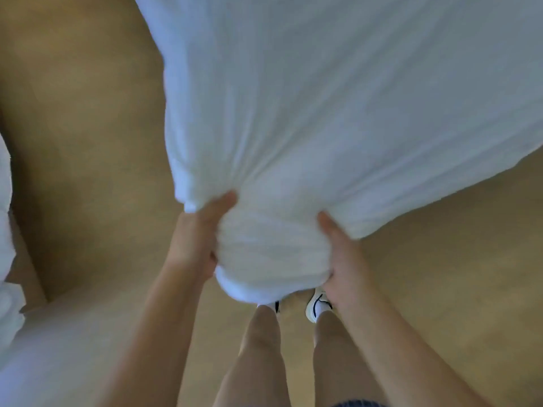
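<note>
A large white duvet (338, 98) fills the upper middle and right of the head view, stretched out above a tan carpet. Its near end is gathered into a thick bunch (270, 254). My left hand (197, 239) grips the left side of that bunch, thumb on top. My right hand (343, 254) grips the right side, thumb pointing up along the cloth. The fingers of both hands are hidden under the fabric. The frame is slightly blurred.
Tan carpet (82, 127) covers the floor on both sides. More white bedding (44, 348) lies at the left edge and lower left. My bare legs and white shoes (317, 306) stand directly below the bunch.
</note>
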`<state>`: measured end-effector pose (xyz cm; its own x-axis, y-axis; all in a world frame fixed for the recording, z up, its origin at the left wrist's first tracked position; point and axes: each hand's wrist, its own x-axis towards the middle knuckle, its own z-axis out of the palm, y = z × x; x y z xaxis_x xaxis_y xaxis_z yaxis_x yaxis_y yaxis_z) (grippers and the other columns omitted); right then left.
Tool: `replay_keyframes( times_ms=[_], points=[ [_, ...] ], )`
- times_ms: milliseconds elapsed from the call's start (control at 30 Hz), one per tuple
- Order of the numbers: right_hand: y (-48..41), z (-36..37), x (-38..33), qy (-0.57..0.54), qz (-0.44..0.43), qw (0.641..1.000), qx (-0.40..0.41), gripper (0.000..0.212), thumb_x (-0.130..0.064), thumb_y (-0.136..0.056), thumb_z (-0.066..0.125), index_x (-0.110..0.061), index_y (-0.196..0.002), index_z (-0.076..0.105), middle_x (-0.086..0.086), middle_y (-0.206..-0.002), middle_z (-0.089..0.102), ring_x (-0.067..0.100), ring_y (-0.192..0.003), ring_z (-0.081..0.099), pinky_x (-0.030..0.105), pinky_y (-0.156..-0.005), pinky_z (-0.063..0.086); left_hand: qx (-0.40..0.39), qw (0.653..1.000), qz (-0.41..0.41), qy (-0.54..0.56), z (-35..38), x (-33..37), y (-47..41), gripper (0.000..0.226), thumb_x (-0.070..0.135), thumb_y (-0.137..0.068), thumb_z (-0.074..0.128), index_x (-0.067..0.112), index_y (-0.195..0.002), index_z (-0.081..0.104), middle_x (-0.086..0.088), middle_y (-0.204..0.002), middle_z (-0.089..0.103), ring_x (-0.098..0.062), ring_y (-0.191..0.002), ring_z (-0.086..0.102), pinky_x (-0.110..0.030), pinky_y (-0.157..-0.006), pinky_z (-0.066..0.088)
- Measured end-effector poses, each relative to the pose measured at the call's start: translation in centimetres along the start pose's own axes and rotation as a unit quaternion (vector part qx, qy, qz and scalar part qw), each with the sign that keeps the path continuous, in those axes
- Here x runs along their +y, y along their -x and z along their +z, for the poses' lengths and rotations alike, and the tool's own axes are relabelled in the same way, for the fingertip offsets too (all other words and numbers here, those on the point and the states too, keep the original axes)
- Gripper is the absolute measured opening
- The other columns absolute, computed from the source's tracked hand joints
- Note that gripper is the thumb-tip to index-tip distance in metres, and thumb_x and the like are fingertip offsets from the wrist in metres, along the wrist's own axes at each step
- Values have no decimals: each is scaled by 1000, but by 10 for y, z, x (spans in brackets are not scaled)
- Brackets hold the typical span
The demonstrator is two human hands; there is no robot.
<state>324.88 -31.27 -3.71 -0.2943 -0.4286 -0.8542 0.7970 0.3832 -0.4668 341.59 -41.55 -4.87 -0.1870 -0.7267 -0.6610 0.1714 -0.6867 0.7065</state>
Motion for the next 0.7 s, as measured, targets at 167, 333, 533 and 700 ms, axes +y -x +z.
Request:
replay_keyframes(
  times_ms=[167, 333, 533, 700],
  points=[
    [-26, -3, 62, 74, 193, 978, 32, 26, -18, -88, 64, -6, -111, 62, 26, -125, 58, 38, -113, 57, 44, -102, 44, 255, 923, -208, -197, -60, -71, -17, 50, 34, -79, 73, 2, -114, 58, -17, -111, 63, -26, -91, 58, -35, -82, 46],
    [-86, -28, 38, 93, 184, 978, 12, 31, -43, -85, 63, -16, -100, 60, 5, -99, 68, 20, -92, 64, 35, -74, 52, 282, 853, -172, -405, -34, -88, -53, 73, 38, -82, 68, -1, -135, 36, -21, -135, 43, -36, -124, 44, -41, -100, 36],
    [-120, -42, 16, -73, 109, 991, -2, 54, -55, -85, 55, -18, -125, 59, 8, -119, 66, 27, -111, 61, 46, -96, 46, -62, 707, 118, -695, 48, -132, -34, 111, 47, -78, 62, 19, -147, -20, -9, -156, -3, -26, -144, 4, -45, -114, 15],
    [-102, -51, -12, -15, 66, 995, -77, 45, -44, -73, 69, -17, -109, 70, 5, -114, 68, 19, -105, 65, 36, -94, 48, -73, 691, 137, -706, 89, -135, -38, 104, 33, -77, 67, 17, -150, -6, -10, -151, 15, -28, -141, 17, -43, -109, 26]
  ],
)
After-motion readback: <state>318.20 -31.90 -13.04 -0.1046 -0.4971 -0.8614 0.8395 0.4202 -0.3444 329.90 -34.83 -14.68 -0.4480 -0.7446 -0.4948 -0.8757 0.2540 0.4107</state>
